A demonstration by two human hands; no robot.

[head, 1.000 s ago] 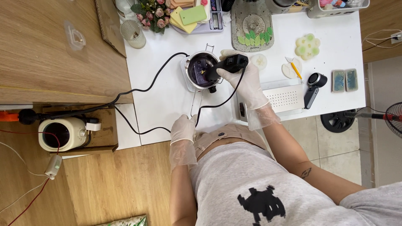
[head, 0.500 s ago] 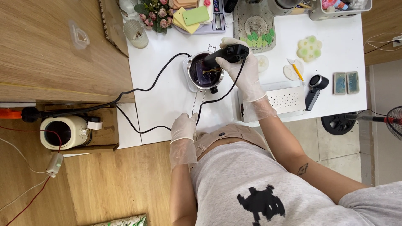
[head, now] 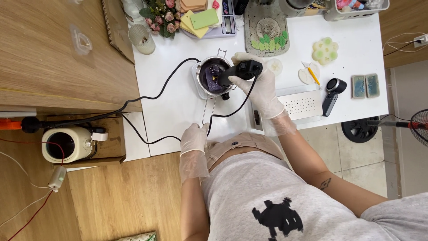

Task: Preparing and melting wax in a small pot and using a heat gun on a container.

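Note:
My right hand (head: 261, 85), in a clear glove, grips a black corded heat tool (head: 238, 71) whose nozzle points into a small metal pot (head: 209, 76) holding dark purple liquid. The pot stands on the white table (head: 178, 98), its long wire handle reaching toward me. My left hand (head: 194, 138), also gloved, rests at the table's near edge with its fingers closed on the end of that wire handle. The tool's black cord (head: 156, 93) loops across the table to the left.
A white perforated box (head: 303, 105) and a black handheld device (head: 332, 96) lie right of the pot. Flower-shaped pieces (head: 325, 49), two blue-green blocks (head: 365, 85), a patterned mat (head: 266, 27), a glass cup (head: 141, 38) and flowers sit at the back. A cream appliance (head: 64, 143) stands on the left.
The heat tool has shifted slightly over the pot, its nozzle swinging a little. My left hand has stayed on the handle at the table edge.

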